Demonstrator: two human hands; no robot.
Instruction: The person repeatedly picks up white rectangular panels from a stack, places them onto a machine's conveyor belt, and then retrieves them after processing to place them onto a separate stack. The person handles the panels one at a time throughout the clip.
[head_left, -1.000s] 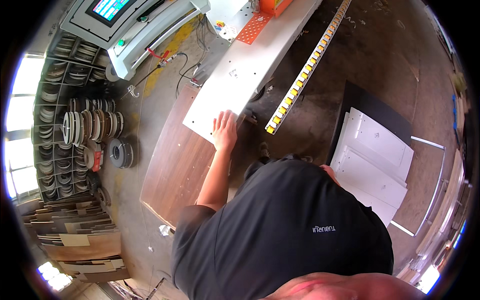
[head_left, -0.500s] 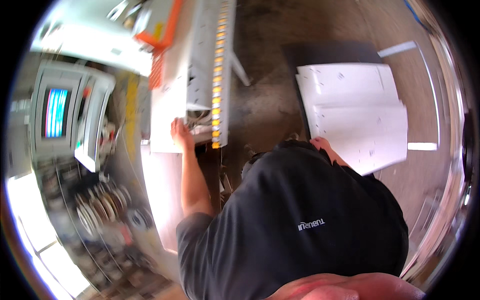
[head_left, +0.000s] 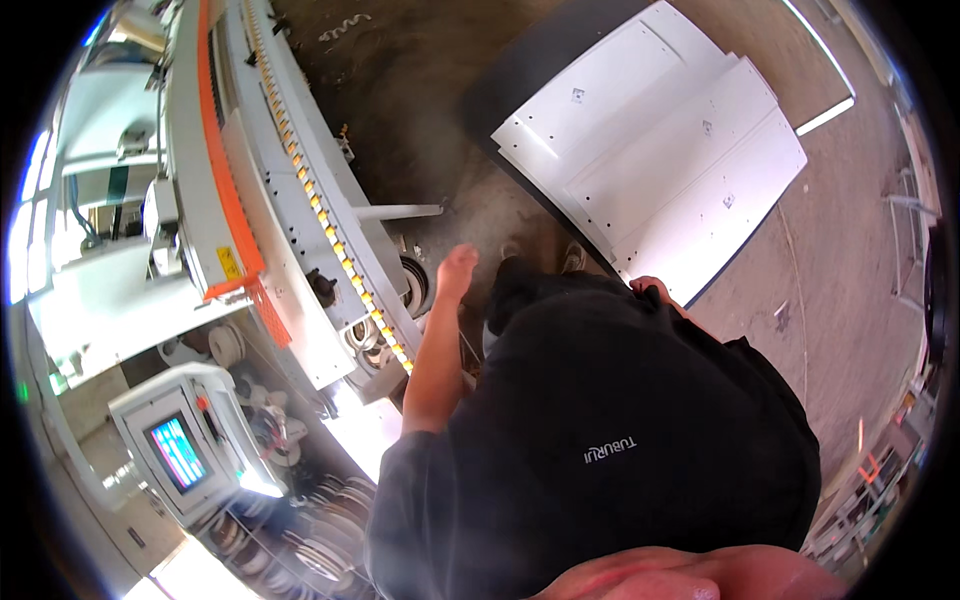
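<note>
Your white panels (head_left: 650, 140) are in an overlapping pile on a dark sheet (head_left: 540, 65), ahead and to your right. Your right hand (head_left: 650, 288) is right at the pile's near corner, can't tell if it's gripping though. Left hand (head_left: 457, 268) looks empty, but I can't call the finger curl. Progress-wise, I'd say a few are stacked, with one more white dotted piece (head_left: 282, 270) left alongside the orange guard (head_left: 212, 150).
</note>
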